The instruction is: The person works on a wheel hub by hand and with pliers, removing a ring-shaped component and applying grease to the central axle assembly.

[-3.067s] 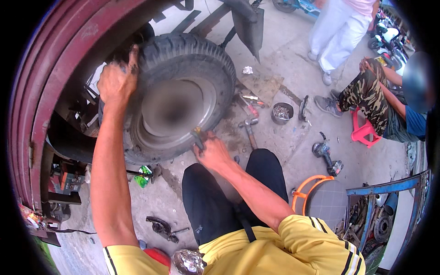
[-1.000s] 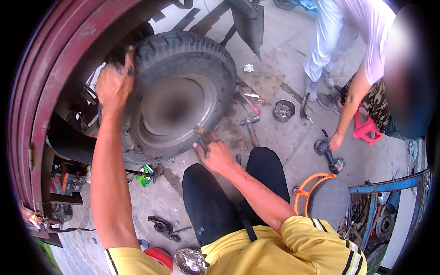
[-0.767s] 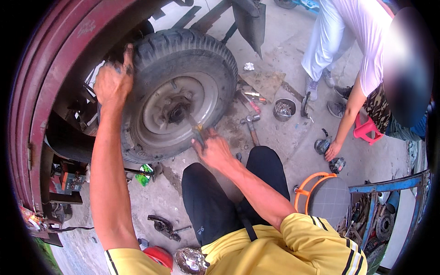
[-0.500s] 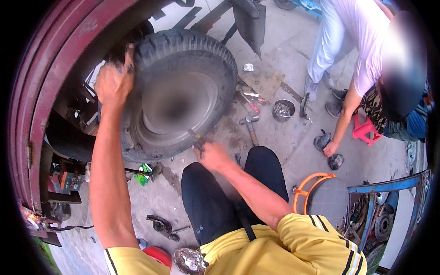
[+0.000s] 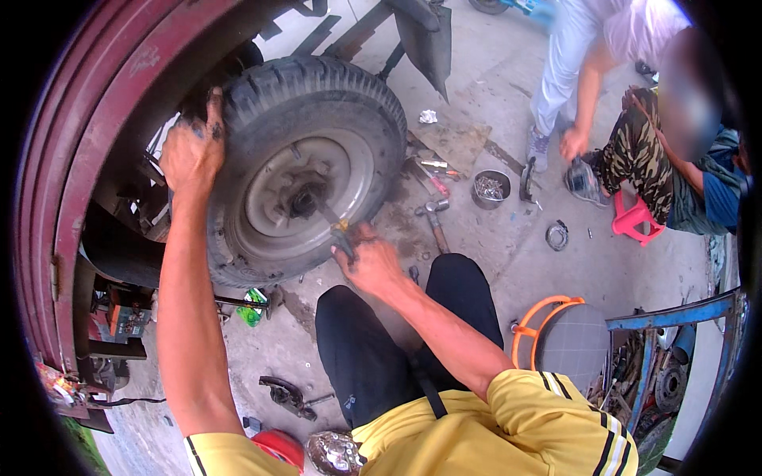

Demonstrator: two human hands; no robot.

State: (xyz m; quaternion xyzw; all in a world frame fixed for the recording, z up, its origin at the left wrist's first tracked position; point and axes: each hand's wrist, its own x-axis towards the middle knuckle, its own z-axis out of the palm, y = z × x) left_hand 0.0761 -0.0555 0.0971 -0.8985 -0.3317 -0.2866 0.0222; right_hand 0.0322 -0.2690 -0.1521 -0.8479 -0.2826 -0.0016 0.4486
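Note:
A wheel with a black treaded tire (image 5: 381, 103) and a dirty grey rim (image 5: 349, 155) stands under the dark red body panel (image 5: 119, 103) of a vehicle. My left hand (image 5: 193, 151) grips the tire's upper left edge, thumb along the tread and the other fingers partly hidden behind it. In my right hand (image 5: 373, 260), closed at the wheel's lower right, is what looks like a screwdriver (image 5: 340, 236) with a dark and yellow handle. Its blurred shaft points to the hub (image 5: 304, 201); whether the tip touches is unclear.
Right of the wheel lie a hammer (image 5: 435, 224), a small pot of metal pieces (image 5: 490, 190) and a metal ring (image 5: 557, 235). A co-worker's hand (image 5: 574, 143) reaches down near a pink stool (image 5: 635, 220). An orange-framed round seat (image 5: 573, 341) stands at my right.
My hands stay nearly in place, the tool shifting slightly. The co-worker's hand has moved back from the floor, and dark objects near it are gone from there, leaving a metal ring showing.

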